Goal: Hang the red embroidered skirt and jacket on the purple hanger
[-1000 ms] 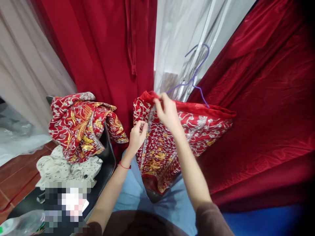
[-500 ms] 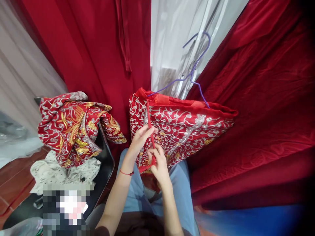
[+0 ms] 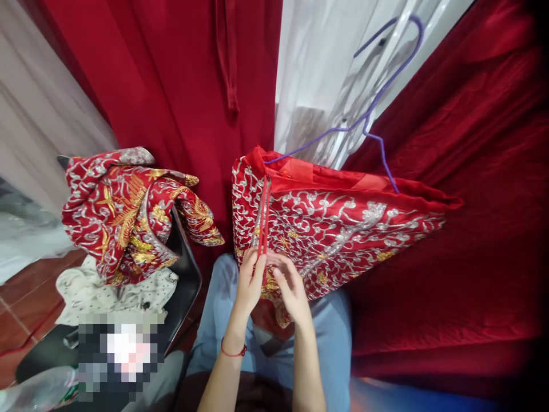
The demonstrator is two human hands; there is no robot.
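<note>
A red garment with silver and gold embroidery (image 3: 334, 229) lies over my knees, its plain red top edge spread on a purple wire hanger (image 3: 373, 109). Thin red straps (image 3: 265, 212) run down its front from the left part of that edge. My left hand (image 3: 251, 277), with a red bracelet at the wrist, pinches the straps. Just right of it, my right hand (image 3: 292, 286) has its thumb and fingers apart, the fingertips close to the straps; nothing is seen in its grasp.
On a black chair (image 3: 189, 274) at the left lie another embroidered red garment (image 3: 128, 217), a dotted white cloth (image 3: 111, 294) and a blurred-out item. A plastic bottle (image 3: 43, 392) is at the lower left. Red curtains (image 3: 171, 74) hang behind.
The view has shifted, and the hanger and garment sit farther right and look larger. My right hand has let go of the strap and opened. The straps now hang straight down, side by side.
</note>
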